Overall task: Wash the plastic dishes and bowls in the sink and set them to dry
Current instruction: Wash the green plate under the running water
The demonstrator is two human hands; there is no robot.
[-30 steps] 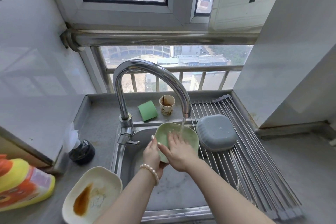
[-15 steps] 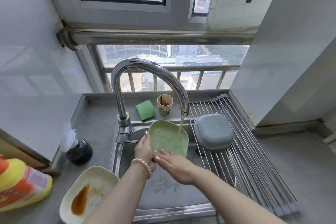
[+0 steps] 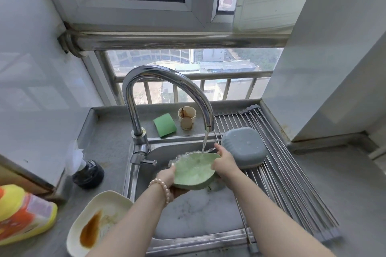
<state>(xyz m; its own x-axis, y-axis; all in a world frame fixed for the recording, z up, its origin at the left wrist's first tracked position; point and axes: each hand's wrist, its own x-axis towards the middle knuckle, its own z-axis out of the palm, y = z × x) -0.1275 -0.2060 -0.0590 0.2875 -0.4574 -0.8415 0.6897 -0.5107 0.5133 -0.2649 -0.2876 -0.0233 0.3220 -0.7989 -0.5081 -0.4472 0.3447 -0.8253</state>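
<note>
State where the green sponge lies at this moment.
The green sponge lies on the ledge behind the sink, between the tap and the stained paper cup.

Single head view, looking steeply down, close over sink (image 3: pixel 144 175).

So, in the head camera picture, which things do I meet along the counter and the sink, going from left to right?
Yellow detergent bottle → dark round container → cream dish with brown stain → green sponge → paper cup → green dish held under the tap → grey-blue bowl, upside down on the drying rack.
</note>
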